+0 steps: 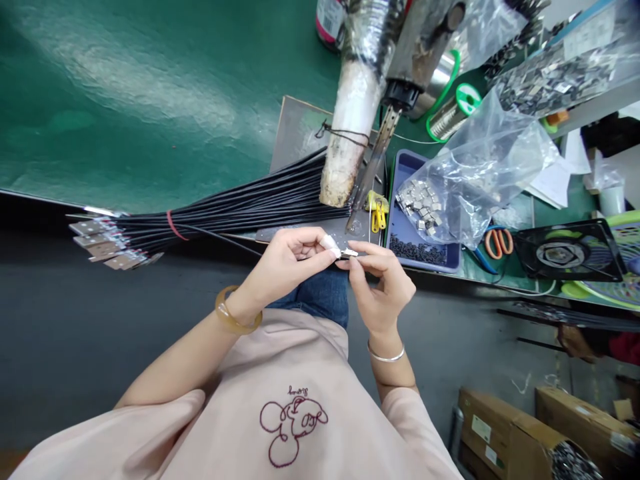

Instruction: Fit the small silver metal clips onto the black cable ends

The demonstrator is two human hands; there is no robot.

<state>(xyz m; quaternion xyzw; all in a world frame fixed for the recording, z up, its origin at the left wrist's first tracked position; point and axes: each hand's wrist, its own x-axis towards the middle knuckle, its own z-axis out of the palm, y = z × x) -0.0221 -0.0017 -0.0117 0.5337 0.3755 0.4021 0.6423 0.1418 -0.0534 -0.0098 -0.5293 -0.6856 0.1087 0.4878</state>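
Note:
My left hand (303,253) and my right hand (377,280) meet at the table's front edge. Pinched between their fingertips is a small silvery metal connector (350,253); its far details are too small to make out. White wrapping covers one fingertip of my left hand. Beside the hands, a bundle of black cables (240,200) lies across the edge, tied by a red band (175,227). Flat metal plates (107,240) sit at its left end. Beyond my fingers, a soldering iron (373,167) points down toward the work board (295,127), near a yellow clip-like piece (379,212).
A purple tray (453,257) holds small black parts and a plastic bag (480,160) of metal shells. Solder spools (455,113), orange-handled pliers (497,241) and a black fan (570,250) stand to the right. A wrapped white tube (350,127) hangs over the board. Cardboard boxes (500,427) are on the floor.

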